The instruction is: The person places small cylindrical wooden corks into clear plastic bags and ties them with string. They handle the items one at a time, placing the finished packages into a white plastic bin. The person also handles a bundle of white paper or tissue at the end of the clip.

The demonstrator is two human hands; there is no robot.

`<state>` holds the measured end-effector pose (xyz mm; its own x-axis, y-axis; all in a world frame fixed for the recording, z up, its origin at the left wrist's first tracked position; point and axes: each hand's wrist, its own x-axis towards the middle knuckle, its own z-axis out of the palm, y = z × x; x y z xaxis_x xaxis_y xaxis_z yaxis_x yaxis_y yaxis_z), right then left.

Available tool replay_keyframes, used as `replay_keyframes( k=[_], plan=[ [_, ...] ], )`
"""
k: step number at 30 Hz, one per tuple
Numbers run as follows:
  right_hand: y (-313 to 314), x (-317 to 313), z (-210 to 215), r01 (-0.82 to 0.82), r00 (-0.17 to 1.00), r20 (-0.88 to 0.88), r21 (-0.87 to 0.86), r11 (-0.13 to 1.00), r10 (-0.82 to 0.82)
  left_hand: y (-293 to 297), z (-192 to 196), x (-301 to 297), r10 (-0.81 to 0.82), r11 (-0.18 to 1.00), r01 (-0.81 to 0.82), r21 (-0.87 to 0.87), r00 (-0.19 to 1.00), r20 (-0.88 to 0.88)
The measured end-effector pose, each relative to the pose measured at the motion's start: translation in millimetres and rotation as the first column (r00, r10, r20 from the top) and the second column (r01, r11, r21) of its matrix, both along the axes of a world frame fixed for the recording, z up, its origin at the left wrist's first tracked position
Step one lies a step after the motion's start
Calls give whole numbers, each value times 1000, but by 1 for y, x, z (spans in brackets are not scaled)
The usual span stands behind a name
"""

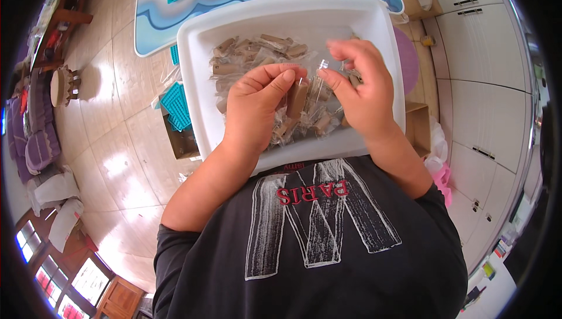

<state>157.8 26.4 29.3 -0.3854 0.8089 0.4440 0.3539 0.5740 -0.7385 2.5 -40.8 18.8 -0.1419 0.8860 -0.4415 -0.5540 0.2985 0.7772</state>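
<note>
— Dark printed T-shirt [316, 243] nearest; above it, left hand [256, 105] w/ fingers curled round a small tan cardboard tube [297, 99].
— And right hand [360, 85]?
— Pinching clear plastic wrap [321, 68] at the tube's top, over the white plastic tray [193, 85]. Looks light, crushable; film slippery, so grip mid-body.

A white tray [199, 85] fills the upper middle of the frame, heaped with tan-brown cylinders [275, 41] in clear wrap. Teal dotted mats [177, 105] lie at its left and at the top. The table top [158, 17] beyond shows blue and white swirls. Floor tiles [111, 143] are glossy beige; the shirt [328, 249] is black with white streaks.
</note>
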Motion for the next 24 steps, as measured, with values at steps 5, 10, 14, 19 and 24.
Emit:
replay_keyframes(
  k=[5, 10, 14, 19, 24],
  plan=[
    [0, -15, -3, -100, 994, 73, 222, 970, 86, -2, -2, 4, -34, 999, 35, 13, 994, -105],
    [0, -20, -11, -70, 996, 75, 207, 976, 56, -6, 6, 11, -52, 995, 74, 62, 951, -304],
    [3, -21, -14, -58, 985, 171, 309, 949, 4, -8, 7, 10, -101, 987, 149, 60, 868, -487],
    [17, -15, -28, -95, 765, -554, -601, 794, -328, -9, -4, 9, -4, 990, 56, 132, 932, -363],
    [26, 10, -21, -377, 696, -616, -751, 543, -369, -7, 10, -5, 83, 997, -81, 19, 981, -176]
  ],
)
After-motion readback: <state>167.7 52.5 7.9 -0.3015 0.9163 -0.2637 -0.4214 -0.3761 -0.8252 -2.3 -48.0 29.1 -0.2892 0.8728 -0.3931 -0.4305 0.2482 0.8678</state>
